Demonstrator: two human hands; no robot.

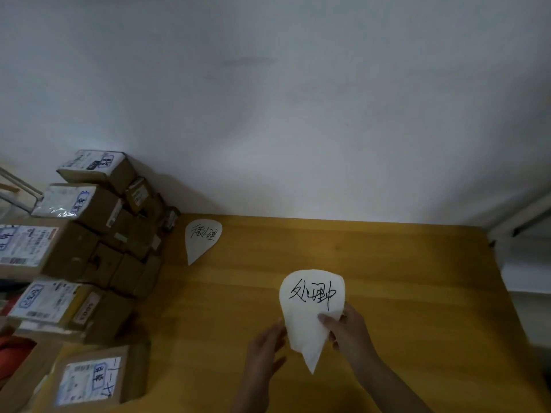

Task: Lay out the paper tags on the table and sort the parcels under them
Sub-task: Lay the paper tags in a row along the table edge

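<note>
Two paper tags [203,238], one parcel pile [89,210]

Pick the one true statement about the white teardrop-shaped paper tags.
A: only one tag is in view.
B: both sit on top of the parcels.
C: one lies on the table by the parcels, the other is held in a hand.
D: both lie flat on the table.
C: one white teardrop-shaped paper tag lies on the yellow wooden table beside the stacked brown cardboard parcels, while the right hand pinches the second tag.

Paper tag [311,305] between left hand [265,350], right hand [350,333]
</note>
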